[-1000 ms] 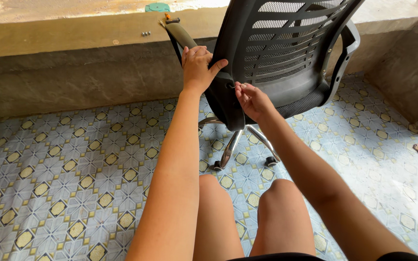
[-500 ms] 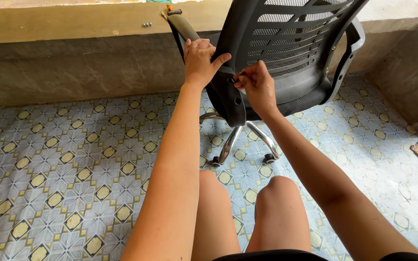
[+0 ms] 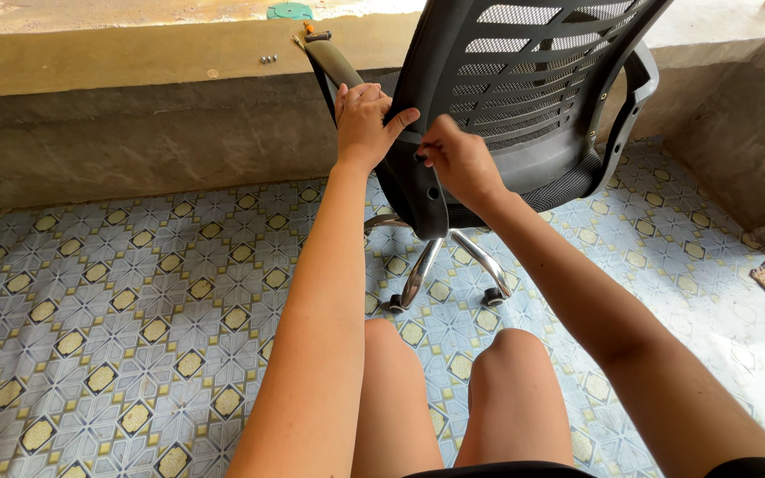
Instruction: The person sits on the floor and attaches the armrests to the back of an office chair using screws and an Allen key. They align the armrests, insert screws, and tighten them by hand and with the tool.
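Left hand gripping black office chair back spine, right hand pinching small dark bolt against it, tiled floor below

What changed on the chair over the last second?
The right hand moved up from below the left to the chair's back spine, fingertips pinched at a hole; whether they hold a small fastener is unclear. The left hand kept its grip on the spine's edge. The chair and the ledge stayed put.
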